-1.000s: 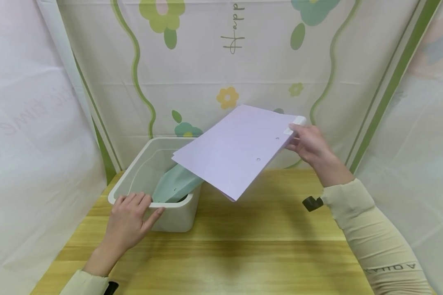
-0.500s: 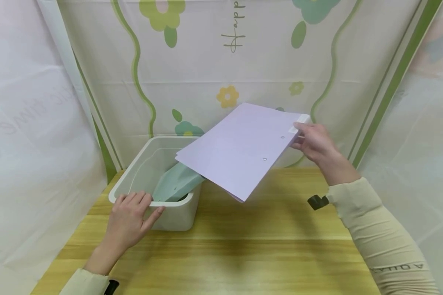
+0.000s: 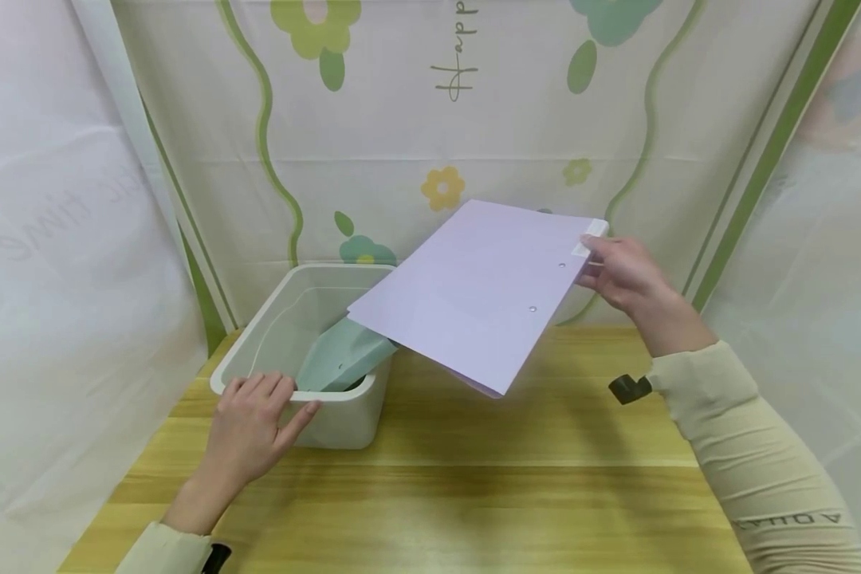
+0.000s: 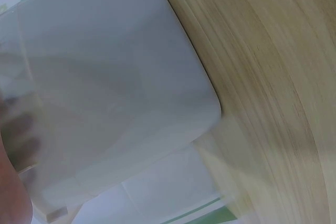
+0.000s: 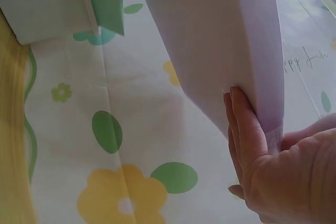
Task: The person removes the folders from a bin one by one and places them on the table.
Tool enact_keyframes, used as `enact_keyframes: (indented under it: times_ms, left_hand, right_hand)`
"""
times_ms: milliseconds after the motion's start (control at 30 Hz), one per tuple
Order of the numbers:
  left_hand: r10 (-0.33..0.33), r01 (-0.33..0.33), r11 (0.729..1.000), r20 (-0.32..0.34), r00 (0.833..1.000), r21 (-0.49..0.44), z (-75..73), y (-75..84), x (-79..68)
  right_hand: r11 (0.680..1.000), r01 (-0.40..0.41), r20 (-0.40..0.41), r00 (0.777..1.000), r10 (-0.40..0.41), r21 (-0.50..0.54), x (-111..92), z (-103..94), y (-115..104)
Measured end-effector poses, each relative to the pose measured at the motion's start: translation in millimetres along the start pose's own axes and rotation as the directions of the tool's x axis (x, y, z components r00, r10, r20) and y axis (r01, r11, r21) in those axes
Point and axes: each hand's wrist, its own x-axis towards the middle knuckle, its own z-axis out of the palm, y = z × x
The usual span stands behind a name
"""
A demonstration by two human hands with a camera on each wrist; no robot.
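In the head view, a lilac file folder (image 3: 469,291) with metal rivets and a white spine label hangs tilted above the table. My right hand (image 3: 626,271) pinches it at the labelled spine, thumb on top; the right wrist view shows the fingers (image 5: 245,124) flat against its underside. Left of it stands a white plastic bin (image 3: 340,422). My left hand (image 3: 247,430) holds the bin's near rim, fingers over the edge and thumb outside. Inside the bin leans a teal folder (image 3: 344,355), partly hidden beneath the lilac one. The bin's wall (image 4: 115,87) fills much of the left wrist view.
A wooden table (image 3: 473,494) carries the bin. Behind it rises a white backdrop (image 3: 502,127) printed with flowers and lettering. White sheets (image 3: 43,319) close in the left and right sides.
My right hand has drawn the lilac folder a little to the right, and its near corner has swung right too. The left hand and the bin hold their place.
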Motion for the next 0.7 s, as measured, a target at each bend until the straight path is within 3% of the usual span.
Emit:
enact_keyframes:
  times_ms: [700]
  left_hand:
    - [-0.002,0.002,1.000,0.005,1.000,0.006,3.0,-1.0,0.6]
  right_hand:
    - [0.995,-0.010,-0.015,1.000,0.008,-0.097,-7.1,-15.1,-4.8]
